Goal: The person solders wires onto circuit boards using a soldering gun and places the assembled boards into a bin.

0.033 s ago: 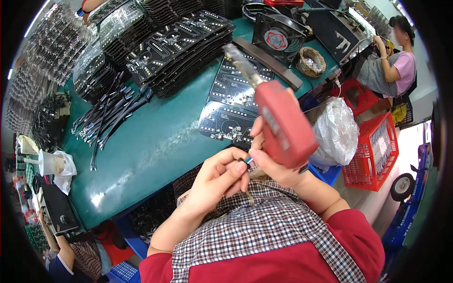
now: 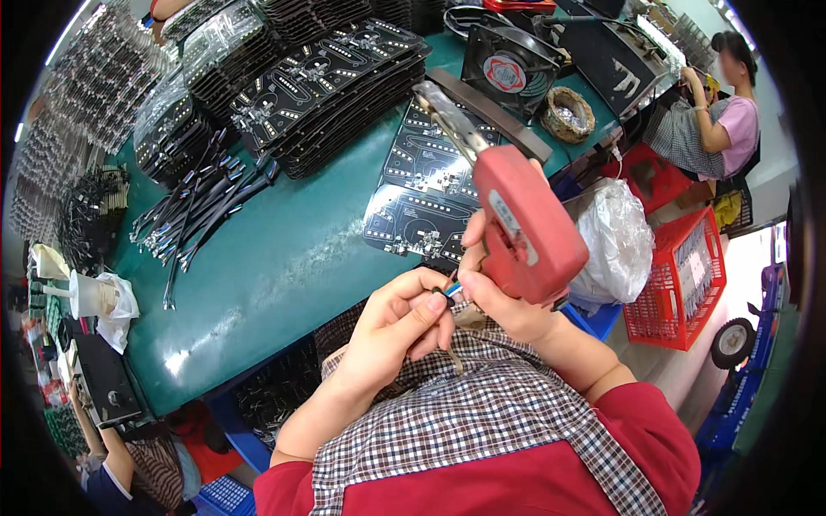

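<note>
My left hand (image 2: 400,314) is closed, thumb and fingers pinching a short black cable (image 2: 441,295) whose blue and white wire ends (image 2: 455,291) stick out to the right. My right hand (image 2: 508,301) is wrapped round a red soldering gun (image 2: 531,225), its long metal tip pointing up and away to the left. With that same hand, the thumb and a finger meet at the wire ends. Beyond the tool's tip lie black circuit boards (image 2: 411,211) on the green table (image 2: 267,267), partly covered by the gun and my fingers.
Tall stacks of black circuit boards (image 2: 331,95) stand at the far left, beside a bundle of loose cables (image 2: 202,206). A fan (image 2: 508,73), metal bar (image 2: 490,112) and round dish (image 2: 568,114) sit at the back right. Red crate (image 2: 675,279) and seated co-worker (image 2: 718,120) are rightward.
The red soldering gun has shifted slightly to the right and tilted a little. My left hand has hardly moved and keeps its pinch on the cable.
</note>
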A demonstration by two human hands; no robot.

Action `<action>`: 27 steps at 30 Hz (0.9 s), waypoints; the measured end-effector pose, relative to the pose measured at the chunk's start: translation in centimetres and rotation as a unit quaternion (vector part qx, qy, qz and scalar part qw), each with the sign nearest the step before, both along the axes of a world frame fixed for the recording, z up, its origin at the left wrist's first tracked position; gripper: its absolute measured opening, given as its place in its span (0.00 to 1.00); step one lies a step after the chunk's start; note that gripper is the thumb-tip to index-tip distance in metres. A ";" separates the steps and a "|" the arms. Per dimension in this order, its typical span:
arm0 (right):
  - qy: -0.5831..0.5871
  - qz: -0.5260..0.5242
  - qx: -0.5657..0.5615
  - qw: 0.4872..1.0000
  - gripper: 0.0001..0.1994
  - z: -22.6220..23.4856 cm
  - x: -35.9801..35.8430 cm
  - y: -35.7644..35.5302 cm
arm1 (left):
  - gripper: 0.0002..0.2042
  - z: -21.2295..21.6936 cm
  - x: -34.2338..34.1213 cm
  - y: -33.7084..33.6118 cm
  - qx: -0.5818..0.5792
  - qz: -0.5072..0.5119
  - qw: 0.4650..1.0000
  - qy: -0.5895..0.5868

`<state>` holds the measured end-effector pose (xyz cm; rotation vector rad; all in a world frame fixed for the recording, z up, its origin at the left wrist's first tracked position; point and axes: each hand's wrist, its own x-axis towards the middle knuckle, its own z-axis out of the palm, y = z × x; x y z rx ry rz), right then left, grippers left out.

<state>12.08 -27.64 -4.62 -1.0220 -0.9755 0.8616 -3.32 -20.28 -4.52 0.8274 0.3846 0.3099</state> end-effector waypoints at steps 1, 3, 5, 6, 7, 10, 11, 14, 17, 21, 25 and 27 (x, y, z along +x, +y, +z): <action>-0.004 0.004 0.000 1.000 0.46 0.0 -0.1 -0.1 | 0.09 -0.3 -0.2 -0.1 -0.019 0.015 1.000 -0.015; -0.005 0.014 -0.011 1.000 0.47 -0.1 0.1 -0.8 | 0.09 -0.6 -0.5 0.2 0.003 0.086 0.996 0.009; -0.027 0.008 -0.050 0.998 0.48 -0.6 1.2 -2.2 | 0.09 -1.3 -1.1 1.2 0.042 0.150 0.987 0.050; -0.023 -0.007 -0.062 0.998 0.42 -0.6 1.7 -2.8 | 0.08 -1.6 -1.4 1.5 0.029 0.135 0.989 0.047; -0.042 -0.018 -0.059 0.997 0.38 -0.4 2.0 -3.3 | 0.08 -1.6 -1.4 1.4 0.030 0.152 0.985 0.072; -0.060 -0.065 -0.038 0.995 0.30 -0.7 2.6 -4.2 | 0.09 -2.1 -1.4 0.6 0.180 0.196 0.950 0.164; -0.056 -0.063 -0.056 0.995 0.32 -0.8 2.8 -4.8 | 0.10 -2.3 -1.5 0.4 0.328 0.214 0.892 0.224; -0.002 -0.044 -0.061 0.997 0.34 -1.4 3.5 -6.5 | 0.13 -2.7 -1.4 -0.1 0.542 0.252 0.753 0.277; 0.017 0.000 -0.101 0.995 0.36 -1.9 4.2 -8.9 | 0.13 -3.2 -0.7 -0.5 0.579 0.233 0.739 0.252; -0.002 -0.028 -0.180 0.983 0.37 -1.3 3.4 -10.2 | 0.16 -4.7 -0.3 -0.6 0.719 0.213 0.615 0.243; -0.003 -0.015 -0.249 0.968 0.38 -1.1 3.3 -11.2 | 0.16 -4.8 0.1 -0.6 0.732 0.193 0.589 0.282; -0.001 -0.007 -0.263 0.965 0.38 -0.9 3.3 -11.1 | 0.16 -4.9 0.4 -0.6 0.718 0.213 0.606 0.270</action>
